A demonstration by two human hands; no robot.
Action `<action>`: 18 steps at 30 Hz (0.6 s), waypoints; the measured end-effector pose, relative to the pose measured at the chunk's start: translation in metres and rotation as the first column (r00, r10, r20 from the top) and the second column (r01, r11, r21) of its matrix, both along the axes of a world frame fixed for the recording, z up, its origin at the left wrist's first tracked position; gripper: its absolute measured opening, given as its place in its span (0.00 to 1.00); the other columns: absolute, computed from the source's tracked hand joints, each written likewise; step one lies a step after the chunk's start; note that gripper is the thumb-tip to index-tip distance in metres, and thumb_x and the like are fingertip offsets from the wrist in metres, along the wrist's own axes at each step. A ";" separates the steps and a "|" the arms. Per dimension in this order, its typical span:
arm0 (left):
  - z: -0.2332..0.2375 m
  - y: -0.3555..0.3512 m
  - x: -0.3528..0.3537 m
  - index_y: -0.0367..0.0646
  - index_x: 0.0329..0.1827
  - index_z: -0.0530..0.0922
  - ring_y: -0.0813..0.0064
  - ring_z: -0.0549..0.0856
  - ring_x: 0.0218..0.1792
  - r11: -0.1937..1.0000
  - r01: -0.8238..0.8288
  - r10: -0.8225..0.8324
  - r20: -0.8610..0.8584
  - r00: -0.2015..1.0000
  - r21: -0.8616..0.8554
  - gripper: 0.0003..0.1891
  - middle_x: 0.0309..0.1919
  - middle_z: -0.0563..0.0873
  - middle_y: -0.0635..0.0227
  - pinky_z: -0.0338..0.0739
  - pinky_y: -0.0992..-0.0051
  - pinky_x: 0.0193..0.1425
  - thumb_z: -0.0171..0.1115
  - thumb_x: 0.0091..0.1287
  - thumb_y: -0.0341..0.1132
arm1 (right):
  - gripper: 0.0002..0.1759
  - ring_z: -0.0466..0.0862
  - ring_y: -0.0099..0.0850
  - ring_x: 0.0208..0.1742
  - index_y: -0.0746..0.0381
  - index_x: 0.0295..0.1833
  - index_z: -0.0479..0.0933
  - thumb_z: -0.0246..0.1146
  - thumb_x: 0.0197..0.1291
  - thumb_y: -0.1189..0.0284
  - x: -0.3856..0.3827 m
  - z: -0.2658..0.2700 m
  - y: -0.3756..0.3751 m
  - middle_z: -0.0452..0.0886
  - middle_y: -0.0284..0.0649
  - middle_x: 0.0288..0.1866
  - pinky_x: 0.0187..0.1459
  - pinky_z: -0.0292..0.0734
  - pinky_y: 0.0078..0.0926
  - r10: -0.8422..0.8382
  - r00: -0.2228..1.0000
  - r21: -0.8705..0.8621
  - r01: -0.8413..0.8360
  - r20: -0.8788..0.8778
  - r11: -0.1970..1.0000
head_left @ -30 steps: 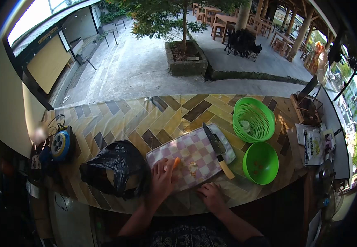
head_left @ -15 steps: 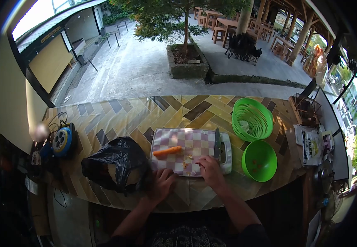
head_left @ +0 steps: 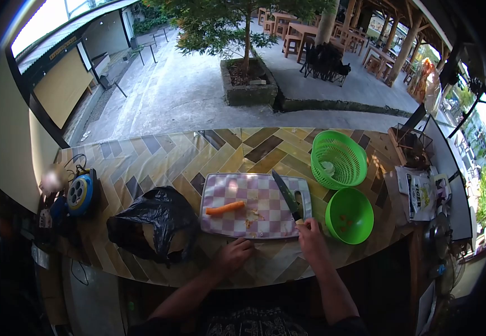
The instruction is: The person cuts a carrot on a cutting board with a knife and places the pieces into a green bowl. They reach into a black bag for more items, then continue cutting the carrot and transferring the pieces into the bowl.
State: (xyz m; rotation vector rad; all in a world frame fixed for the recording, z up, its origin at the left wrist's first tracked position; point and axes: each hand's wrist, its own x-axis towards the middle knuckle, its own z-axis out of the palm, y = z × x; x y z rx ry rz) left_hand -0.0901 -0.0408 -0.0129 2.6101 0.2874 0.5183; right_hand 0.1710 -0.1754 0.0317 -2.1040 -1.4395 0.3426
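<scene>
A kitchen knife (head_left: 286, 194) slants over the right end of the checkered cutting board (head_left: 224, 187), its blade pointing up and left. My right hand (head_left: 312, 239) is closed around its light handle at the board's front right corner. On the left half of the board lies a peeled orange carrot (head_left: 225, 208). Small scraps (head_left: 249, 222) are scattered to the right of the carrot. My left hand (head_left: 235, 255) rests on the table just in front of the board, fingers curled together, with nothing seen in them.
A black plastic bag (head_left: 156, 218) stands left of the board. To the right are a green colander (head_left: 339, 159) and a green bowl (head_left: 350, 217) with a few small orange pieces inside. A blue cable reel (head_left: 80, 193) sits far left, printed packets (head_left: 420, 196) far right.
My right hand has moved right and taken hold of the knife, whose blade now slants left. My left hand has shifted right, away from the bag, and its fingers are more curled.
</scene>
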 end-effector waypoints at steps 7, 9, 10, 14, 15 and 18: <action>0.008 0.013 0.014 0.44 0.48 0.82 0.65 0.83 0.52 0.989 0.088 -0.090 0.010 0.996 0.116 0.13 0.46 0.81 0.67 0.81 0.67 0.57 0.60 0.61 0.32 | 0.08 0.80 0.41 0.51 0.61 0.45 0.86 0.72 0.60 0.72 -0.015 -0.004 -0.008 0.80 0.40 0.45 0.55 0.73 0.43 -0.031 0.977 0.131 0.003 0.212 0.991; 0.014 0.009 0.016 0.44 0.48 0.81 0.66 0.83 0.53 0.981 0.068 -0.060 -0.047 0.997 0.182 0.11 0.47 0.81 0.68 0.80 0.67 0.58 0.58 0.64 0.32 | 0.08 0.80 0.38 0.51 0.58 0.42 0.86 0.73 0.60 0.68 -0.034 -0.016 -0.013 0.82 0.37 0.43 0.56 0.71 0.43 -0.039 0.985 0.069 0.028 0.170 0.997; 0.014 0.007 0.016 0.44 0.47 0.80 0.65 0.83 0.53 0.982 0.046 -0.041 -0.029 0.999 0.182 0.10 0.46 0.81 0.67 0.79 0.67 0.58 0.58 0.64 0.32 | 0.08 0.80 0.38 0.51 0.58 0.42 0.86 0.73 0.60 0.66 -0.040 -0.021 -0.014 0.82 0.36 0.42 0.57 0.70 0.44 -0.071 0.981 0.074 0.058 0.182 0.996; 0.028 0.001 0.018 0.42 0.45 0.79 0.62 0.83 0.52 0.999 -0.040 0.039 0.052 0.998 0.018 0.08 0.44 0.80 0.65 0.79 0.65 0.56 0.60 0.63 0.29 | 0.09 0.79 0.37 0.50 0.57 0.40 0.85 0.73 0.60 0.64 -0.050 -0.028 -0.006 0.82 0.34 0.41 0.58 0.69 0.46 -0.158 0.962 0.102 0.139 0.223 0.985; 0.036 0.003 0.021 0.41 0.44 0.78 0.61 0.83 0.52 0.996 -0.054 0.059 0.075 0.995 -0.067 0.08 0.44 0.80 0.64 0.79 0.65 0.56 0.61 0.62 0.27 | 0.09 0.79 0.37 0.49 0.57 0.39 0.85 0.73 0.60 0.64 -0.050 -0.027 -0.004 0.82 0.34 0.41 0.57 0.69 0.46 -0.175 0.956 0.108 0.154 0.235 0.982; 0.048 0.018 0.028 0.37 0.44 0.78 0.56 0.84 0.47 0.960 -0.231 0.259 0.195 0.946 -0.159 0.08 0.39 0.82 0.60 0.79 0.63 0.53 0.64 0.62 0.23 | 0.08 0.79 0.37 0.50 0.56 0.37 0.83 0.70 0.62 0.65 -0.051 -0.034 -0.002 0.82 0.34 0.41 0.56 0.69 0.47 -0.190 0.927 0.132 0.154 0.323 0.979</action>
